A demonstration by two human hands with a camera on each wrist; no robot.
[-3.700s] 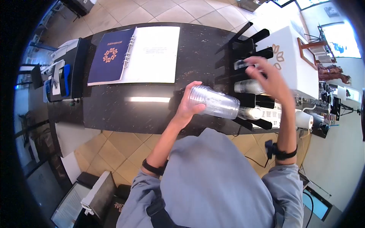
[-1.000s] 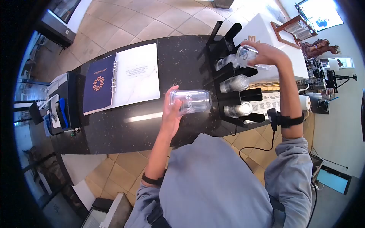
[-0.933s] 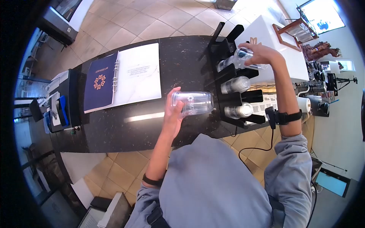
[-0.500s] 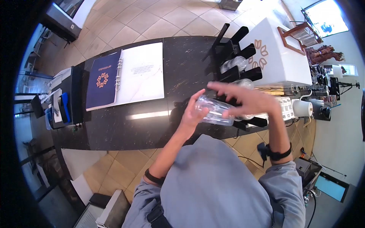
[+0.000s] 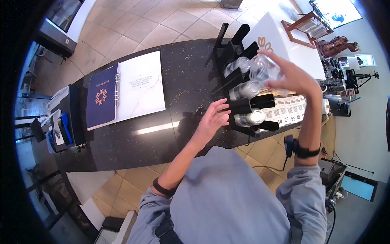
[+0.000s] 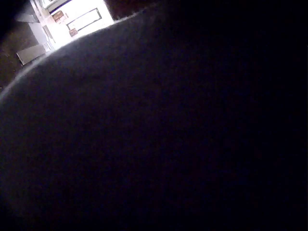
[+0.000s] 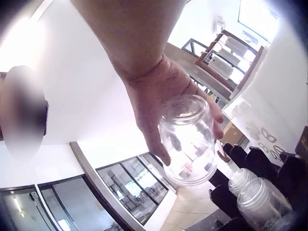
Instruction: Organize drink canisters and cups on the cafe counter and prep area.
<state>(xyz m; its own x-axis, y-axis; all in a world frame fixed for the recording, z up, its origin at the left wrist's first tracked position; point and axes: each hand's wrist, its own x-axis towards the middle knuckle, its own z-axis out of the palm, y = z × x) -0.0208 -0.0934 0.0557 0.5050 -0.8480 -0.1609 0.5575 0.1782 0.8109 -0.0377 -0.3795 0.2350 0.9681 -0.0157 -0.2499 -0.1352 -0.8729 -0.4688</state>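
the work in hand looks like handling clear cups at the black rack [image 5: 239,106]: the right hand [image 5: 292,75] grips a clear cup [image 5: 262,69] by its sides, thumb on one side and fingers on the other, just beside the far part of the rack. whether a second cup is nested inside it i can't tell, as it is blurred from above. in the right wrist view the clear cup sits tilted under the palm, apart from the ribbed clear cups [image 7: 260,199] lower down in the rack. as i'd judge it, a move from here calls for a light, even hold, since thin plastic could flex if squeezed, and for keeping the cup's edge clear of the upright black dividers. the left hand [image 5: 211,120] is open and empty, fingers apart, over the dark surface [image 5: 183,73] near the side of the rack; the left wrist view is almost all dark and shows nothing of it. so the clear cup is within the right hand's grasp and well apart from the left, with part of the rack between them. more cups lie on their sides between the dividers, the nearest to the person [image 5: 250,118] close to the left hand. a white box [image 5: 280,44] stands beyond the clear cup, and an open binder [image 5: 138,89] lies farther off.
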